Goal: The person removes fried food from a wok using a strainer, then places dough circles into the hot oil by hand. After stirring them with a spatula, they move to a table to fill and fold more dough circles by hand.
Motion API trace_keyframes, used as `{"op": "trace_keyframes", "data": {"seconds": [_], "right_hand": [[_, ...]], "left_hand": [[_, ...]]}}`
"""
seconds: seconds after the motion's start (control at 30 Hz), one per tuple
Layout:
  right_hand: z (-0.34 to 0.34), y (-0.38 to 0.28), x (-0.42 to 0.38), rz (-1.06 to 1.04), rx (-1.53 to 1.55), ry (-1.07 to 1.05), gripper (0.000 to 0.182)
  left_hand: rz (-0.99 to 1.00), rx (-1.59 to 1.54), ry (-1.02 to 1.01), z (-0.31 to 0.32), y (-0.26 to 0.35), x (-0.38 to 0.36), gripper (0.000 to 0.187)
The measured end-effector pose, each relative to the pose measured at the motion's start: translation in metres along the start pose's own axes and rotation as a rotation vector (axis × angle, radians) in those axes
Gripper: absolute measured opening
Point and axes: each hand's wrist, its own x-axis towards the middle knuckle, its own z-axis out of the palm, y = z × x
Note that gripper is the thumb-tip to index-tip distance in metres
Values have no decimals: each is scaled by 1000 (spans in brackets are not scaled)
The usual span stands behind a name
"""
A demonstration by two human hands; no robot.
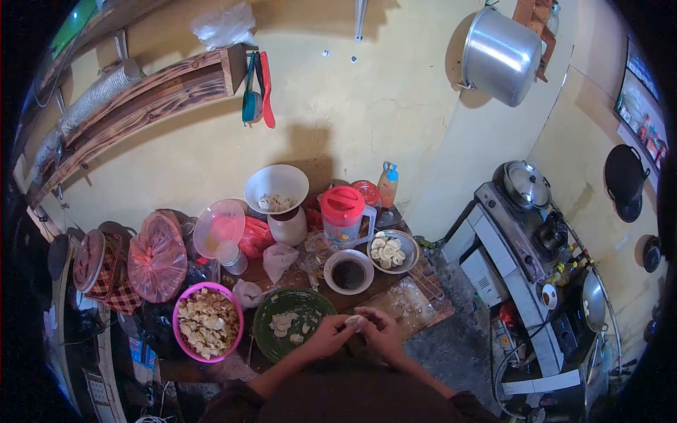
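My left hand and my right hand meet at the table's near edge, fingers closed together around a small pale piece of dough. The fingers partly cover it. Just left of my left hand is a green bowl with flattened whitish dough pieces inside. Beyond my hands stands a white bowl of dark liquid. To its right, a metal bowl holds several rounded white dough pieces. A floured board lies beyond and right of my right hand.
At left, a pink basket is full of light-brown chopped pieces. A red-lidded pitcher, a white bowl on a container and plastic bags line the back. A stove stands at right; a wooden shelf hangs upper left.
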Motion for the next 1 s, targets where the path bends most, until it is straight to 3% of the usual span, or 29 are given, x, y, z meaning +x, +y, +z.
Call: {"op": "trace_keyframes", "data": {"seconds": [0.1,0.27,0.4,0.47,0.57,0.7,0.77,0.8,0.9,0.97,1.0], "right_hand": [[0,-5,-1,-29,30,-106,18],[-4,4,0,60,47,49,15],[-12,10,1,139,66,36,16],[-19,20,1,108,-86,-38,17],[-43,65,11,133,-162,36,21],[-76,117,27,116,-510,189,24],[-82,126,31,144,-798,143,24],[-83,133,32,153,-794,146,24],[-85,153,41,106,-936,189,20],[-89,168,42,-279,-1099,392,19],[-93,180,42,-273,-1098,397,19]], "left_hand": [[48,1,-53,-1,5,-1,23],[45,108,86,0,4,0,21],[26,140,72,-3,-1,3,20],[-53,183,33,-4,-9,7,18],[-198,119,24,2,-33,17,20],[-177,83,104,5,-53,20,24],[-151,281,-50,3,-62,21,28],[-157,281,-57,5,-64,21,28],[-109,364,-212,14,-71,29,28],[-102,432,-329,23,-83,35,27],[-104,433,-336,26,-83,37,27]]}}
